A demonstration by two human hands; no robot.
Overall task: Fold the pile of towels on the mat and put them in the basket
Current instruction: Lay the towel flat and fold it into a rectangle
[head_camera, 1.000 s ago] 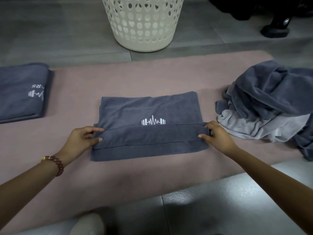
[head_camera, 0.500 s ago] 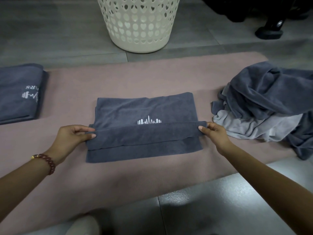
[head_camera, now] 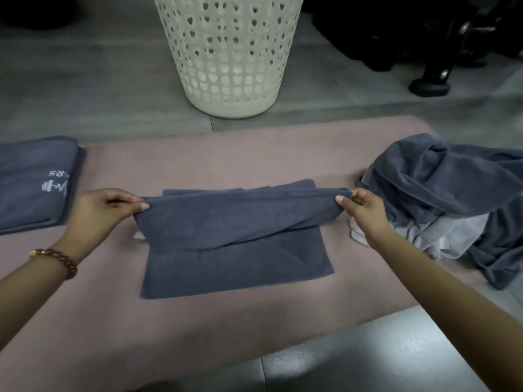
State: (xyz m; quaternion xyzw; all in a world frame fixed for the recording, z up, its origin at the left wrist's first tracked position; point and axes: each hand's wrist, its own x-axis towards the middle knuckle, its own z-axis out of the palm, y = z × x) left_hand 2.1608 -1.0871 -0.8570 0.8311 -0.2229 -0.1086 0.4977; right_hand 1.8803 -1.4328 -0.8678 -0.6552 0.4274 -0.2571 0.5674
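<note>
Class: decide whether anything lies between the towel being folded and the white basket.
Nothing visible does. Only mat and floor lie between the towel and the basket; the unfolded pile sits to the right, a folded towel to the left, both off the path.

The grey tiled floor (head_camera: 99,89) carries a pink mat (head_camera: 226,154), a white perforated basket (head_camera: 229,52) just behind it and a black stand (head_camera: 430,86) far right, while on the mat lie a folded towel (head_camera: 31,182) at left, a half-folded towel (head_camera: 235,264) in the middle and a loose pile of towels (head_camera: 452,188) at right.
</note>
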